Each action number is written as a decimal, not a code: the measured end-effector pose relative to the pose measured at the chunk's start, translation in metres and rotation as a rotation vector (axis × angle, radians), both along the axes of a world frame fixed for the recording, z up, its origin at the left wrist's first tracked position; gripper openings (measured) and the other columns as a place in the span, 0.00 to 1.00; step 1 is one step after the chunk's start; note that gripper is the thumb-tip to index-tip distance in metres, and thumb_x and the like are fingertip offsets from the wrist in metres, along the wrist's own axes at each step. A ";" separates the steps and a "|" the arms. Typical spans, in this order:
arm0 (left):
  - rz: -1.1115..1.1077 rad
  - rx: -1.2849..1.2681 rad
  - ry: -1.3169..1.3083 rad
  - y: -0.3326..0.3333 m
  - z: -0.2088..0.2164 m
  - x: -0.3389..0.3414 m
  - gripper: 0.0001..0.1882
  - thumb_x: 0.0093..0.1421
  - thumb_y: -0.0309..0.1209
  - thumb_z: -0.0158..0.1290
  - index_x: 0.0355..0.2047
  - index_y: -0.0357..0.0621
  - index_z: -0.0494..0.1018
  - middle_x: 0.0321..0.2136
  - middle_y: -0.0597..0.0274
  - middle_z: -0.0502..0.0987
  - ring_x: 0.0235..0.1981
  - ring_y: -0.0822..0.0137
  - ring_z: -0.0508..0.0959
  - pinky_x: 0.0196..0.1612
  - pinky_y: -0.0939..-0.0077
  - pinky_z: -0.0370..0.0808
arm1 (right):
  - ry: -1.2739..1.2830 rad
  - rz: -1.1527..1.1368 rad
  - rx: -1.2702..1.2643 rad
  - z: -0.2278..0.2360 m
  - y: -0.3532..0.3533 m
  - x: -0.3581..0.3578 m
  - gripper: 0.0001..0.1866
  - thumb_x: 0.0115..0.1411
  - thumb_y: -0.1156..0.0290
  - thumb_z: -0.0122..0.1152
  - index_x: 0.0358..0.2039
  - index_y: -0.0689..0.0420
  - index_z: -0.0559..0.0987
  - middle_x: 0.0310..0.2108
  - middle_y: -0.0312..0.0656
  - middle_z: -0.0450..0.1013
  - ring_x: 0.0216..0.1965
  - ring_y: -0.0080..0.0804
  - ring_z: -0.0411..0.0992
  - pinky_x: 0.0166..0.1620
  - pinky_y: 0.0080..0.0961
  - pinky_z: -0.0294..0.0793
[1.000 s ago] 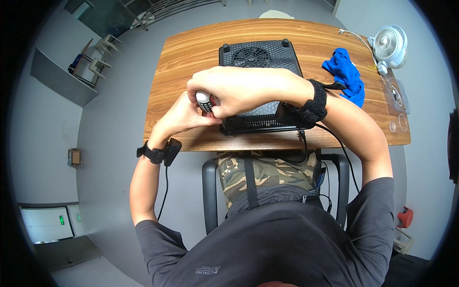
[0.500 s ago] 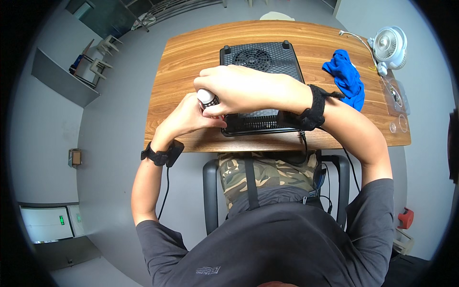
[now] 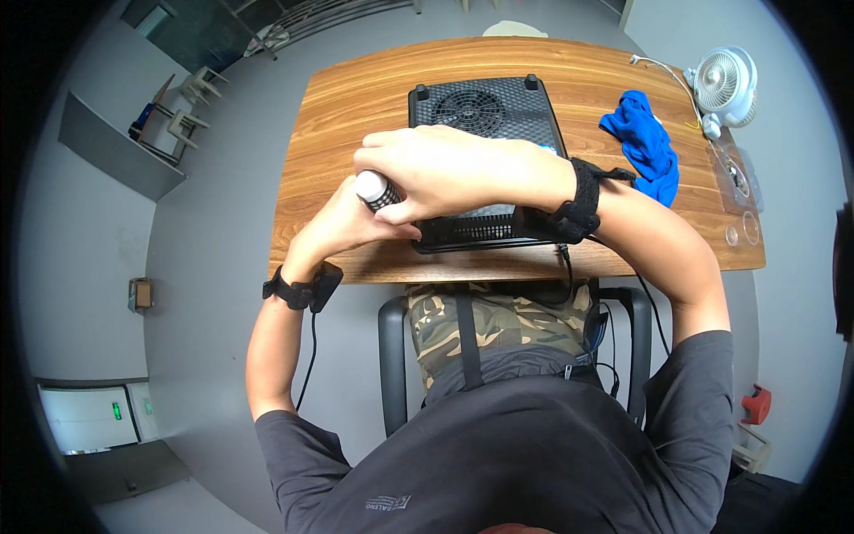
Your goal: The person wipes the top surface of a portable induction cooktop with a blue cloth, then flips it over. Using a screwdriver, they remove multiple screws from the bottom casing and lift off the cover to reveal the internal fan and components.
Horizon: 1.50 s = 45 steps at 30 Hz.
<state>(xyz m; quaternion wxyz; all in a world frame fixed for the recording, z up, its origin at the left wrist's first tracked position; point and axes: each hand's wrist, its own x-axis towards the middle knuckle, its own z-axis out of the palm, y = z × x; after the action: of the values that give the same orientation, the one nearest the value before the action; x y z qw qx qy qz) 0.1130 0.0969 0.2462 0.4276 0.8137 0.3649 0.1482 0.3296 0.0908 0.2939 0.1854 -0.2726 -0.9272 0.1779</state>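
A black flat appliance point(image 3: 498, 216) lies on the wooden table with its round fan grille and stubby feet facing up. It looks like an upturned induction cooker. Over its front left corner, my right hand point(image 3: 436, 172) is closed around what looks like a screwdriver point(image 3: 377, 188), with a white rounded end and a black dotted grip. The white end points up and to the left; the tip is hidden. Just below and to the left, my left hand point(image 3: 356, 218) is closed at the same corner, its thumb beside the appliance's edge. Whatever its fingers hold is hidden.
A crumpled blue cloth point(image 3: 642, 142) lies right of the appliance. Farther right are a small white fan point(image 3: 725, 84), a clear plastic tray point(image 3: 734, 173) and small clear round pieces point(image 3: 748, 227). A black cable point(image 3: 566, 258) hangs over the table's front edge point(image 3: 356, 271).
My right hand has shifted slightly left, and the screwdriver's white end leans farther to the left and up. The red bit seen between my hands is now covered. My left hand has barely moved.
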 end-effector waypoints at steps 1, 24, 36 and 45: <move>-0.001 0.019 0.017 0.000 -0.001 0.000 0.28 0.47 0.33 0.76 0.44 0.35 0.76 0.37 0.57 0.83 0.40 0.67 0.82 0.45 0.68 0.79 | 0.010 0.021 -0.011 0.000 0.001 0.001 0.20 0.57 0.62 0.67 0.44 0.63 0.75 0.40 0.50 0.73 0.44 0.49 0.76 0.46 0.41 0.77; -0.001 -0.046 0.059 0.001 0.000 -0.008 0.31 0.47 0.35 0.77 0.48 0.38 0.74 0.41 0.59 0.81 0.43 0.66 0.80 0.47 0.68 0.78 | 0.059 0.090 -0.039 0.001 0.001 0.001 0.21 0.60 0.60 0.67 0.45 0.63 0.77 0.40 0.49 0.74 0.44 0.48 0.76 0.46 0.40 0.76; -0.004 0.097 -0.004 0.004 -0.003 -0.001 0.18 0.48 0.32 0.76 0.36 0.40 0.82 0.33 0.64 0.86 0.38 0.71 0.83 0.43 0.72 0.80 | 0.152 0.128 -0.091 -0.002 0.006 0.003 0.22 0.55 0.70 0.62 0.49 0.67 0.75 0.42 0.55 0.75 0.45 0.52 0.76 0.50 0.39 0.76; 0.004 0.013 0.025 0.010 -0.006 -0.005 0.32 0.45 0.35 0.78 0.47 0.38 0.75 0.42 0.59 0.81 0.46 0.66 0.80 0.51 0.69 0.79 | 0.190 0.143 -0.079 -0.001 0.007 0.004 0.23 0.55 0.69 0.63 0.50 0.67 0.75 0.42 0.55 0.75 0.44 0.50 0.76 0.48 0.38 0.77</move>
<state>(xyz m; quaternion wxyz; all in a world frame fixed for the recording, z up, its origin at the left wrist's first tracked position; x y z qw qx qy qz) 0.1080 0.1064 0.2403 0.4174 0.8175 0.3707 0.1413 0.3335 0.0976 0.2929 0.2483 -0.1946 -0.9148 0.2522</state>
